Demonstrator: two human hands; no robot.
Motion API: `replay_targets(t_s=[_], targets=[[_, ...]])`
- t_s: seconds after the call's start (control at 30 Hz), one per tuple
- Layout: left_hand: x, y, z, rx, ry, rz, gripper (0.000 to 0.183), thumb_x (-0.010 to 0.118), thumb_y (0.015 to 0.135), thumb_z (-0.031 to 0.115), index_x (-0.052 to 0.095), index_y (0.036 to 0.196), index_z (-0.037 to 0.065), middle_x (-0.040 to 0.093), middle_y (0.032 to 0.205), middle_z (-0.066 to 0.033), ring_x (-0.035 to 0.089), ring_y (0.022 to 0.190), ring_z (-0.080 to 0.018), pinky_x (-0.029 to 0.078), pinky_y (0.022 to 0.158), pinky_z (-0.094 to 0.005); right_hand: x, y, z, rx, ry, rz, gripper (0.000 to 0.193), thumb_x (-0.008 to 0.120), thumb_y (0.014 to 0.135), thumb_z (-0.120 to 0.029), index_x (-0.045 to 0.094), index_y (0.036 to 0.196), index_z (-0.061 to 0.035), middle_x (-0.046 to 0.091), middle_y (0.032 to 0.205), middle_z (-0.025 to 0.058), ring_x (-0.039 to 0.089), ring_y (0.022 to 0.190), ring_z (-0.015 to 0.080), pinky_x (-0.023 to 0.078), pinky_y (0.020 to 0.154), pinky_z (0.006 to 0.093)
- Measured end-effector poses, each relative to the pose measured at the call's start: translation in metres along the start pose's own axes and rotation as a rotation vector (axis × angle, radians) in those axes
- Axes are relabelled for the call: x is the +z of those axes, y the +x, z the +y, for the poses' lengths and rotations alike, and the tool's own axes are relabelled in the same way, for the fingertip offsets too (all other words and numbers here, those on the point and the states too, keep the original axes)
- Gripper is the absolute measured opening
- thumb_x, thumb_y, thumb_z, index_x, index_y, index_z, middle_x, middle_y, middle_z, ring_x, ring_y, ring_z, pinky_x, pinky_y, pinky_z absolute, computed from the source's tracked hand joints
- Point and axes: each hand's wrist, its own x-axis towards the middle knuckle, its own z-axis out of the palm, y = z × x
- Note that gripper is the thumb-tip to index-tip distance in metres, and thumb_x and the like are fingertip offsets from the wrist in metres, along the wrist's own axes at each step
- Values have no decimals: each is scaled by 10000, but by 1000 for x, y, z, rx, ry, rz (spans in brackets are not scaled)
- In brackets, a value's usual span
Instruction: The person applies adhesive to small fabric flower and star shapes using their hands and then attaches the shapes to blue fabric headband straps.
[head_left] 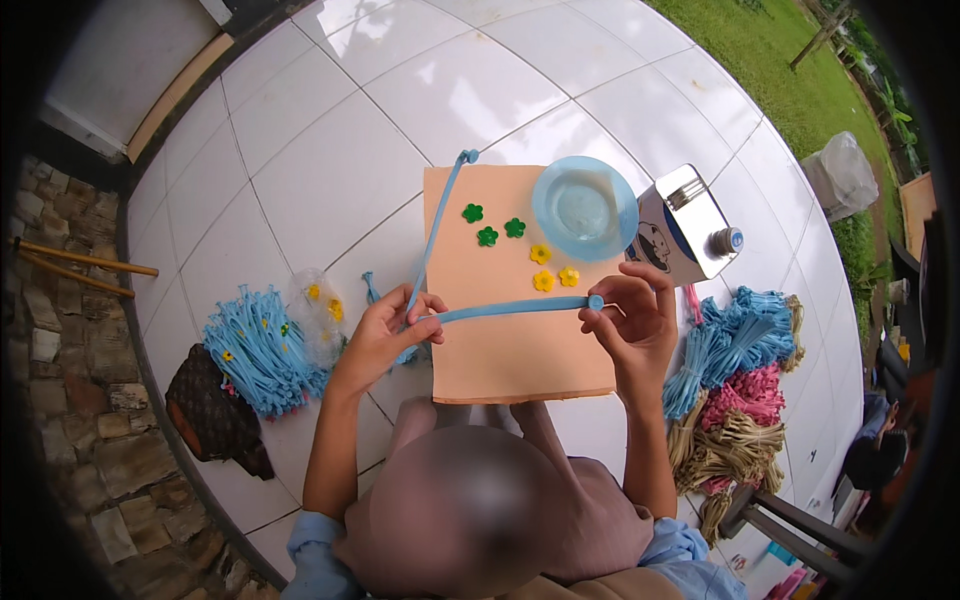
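A light-blue fabric strip (510,308) stretches between my two hands above a peach-coloured board (520,365). My left hand (375,340) pinches it partway along, and its other stretch runs up past the board's left edge to a knotted end. My right hand (640,325) grips the small rounded knob at the right end between thumb and fingers. On the board lie green flower-shaped pieces (487,236) and yellow flower-shaped pieces (542,281), both small and shiny. A round light-blue dish (543,228) sits on the board's far right corner.
Right of the dish stands a rectangular metal can (690,240) with a screw cap. Bundles of blue strips (262,345) lie at left beside a clear plastic bag (318,320) and a dark cap (210,410). More blue (740,335), pink (745,395) and beige bundles (735,450) lie at right.
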Motion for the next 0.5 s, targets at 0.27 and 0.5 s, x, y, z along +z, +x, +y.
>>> replay_targets(t_s=[0.27,0.5], targets=[[3,-1,11,110,1,49,288,607,847,62,344,740,112,513,884,-51,495,715,-86,428,661,-223,-11,9,-7,-9,73,87,374,601,803,40,437,1134,-15,570,969,120,580,821,160,514,723,283],[14,-20,32,388,-81,281,300,606,849,75,334,736,131,489,815,-33,452,701,-87,363,638,-214,-29,8,-6,134,-57,4,270,579,851,-44,474,1097,-5,599,888,114,577,815,147,469,758,287]])
